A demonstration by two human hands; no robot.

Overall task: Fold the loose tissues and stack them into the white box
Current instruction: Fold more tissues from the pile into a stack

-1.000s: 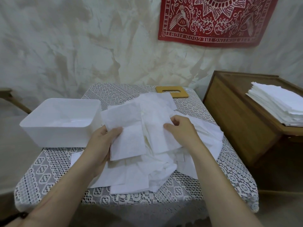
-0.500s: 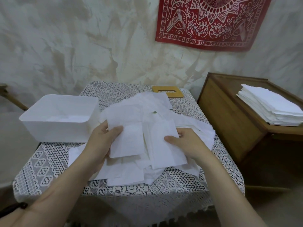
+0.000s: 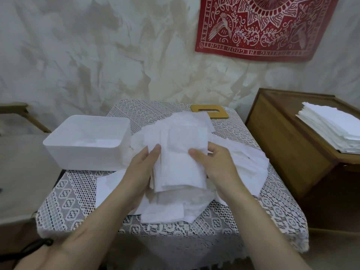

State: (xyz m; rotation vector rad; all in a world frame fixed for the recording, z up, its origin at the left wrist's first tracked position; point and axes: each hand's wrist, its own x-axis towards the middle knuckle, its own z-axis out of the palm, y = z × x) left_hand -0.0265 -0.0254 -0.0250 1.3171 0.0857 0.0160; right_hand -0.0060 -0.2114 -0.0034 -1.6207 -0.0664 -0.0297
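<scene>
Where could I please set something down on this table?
Bare lace cloth shows near-left, in front of the white box beside the loose tissues, and in a far strip between box and wooden lid. The centre is crowded; left hand and right hand hold folded tissues there.

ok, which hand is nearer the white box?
Left. The left hand grips the folded tissue just off the right front corner of the white box; the right hand holds the tissue's other edge, farther away.

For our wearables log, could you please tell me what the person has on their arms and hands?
Both forearms are bare, no sleeves in view. The left hand and right hand show no gloves or rings. A black cord sits at the left wrist.
</scene>
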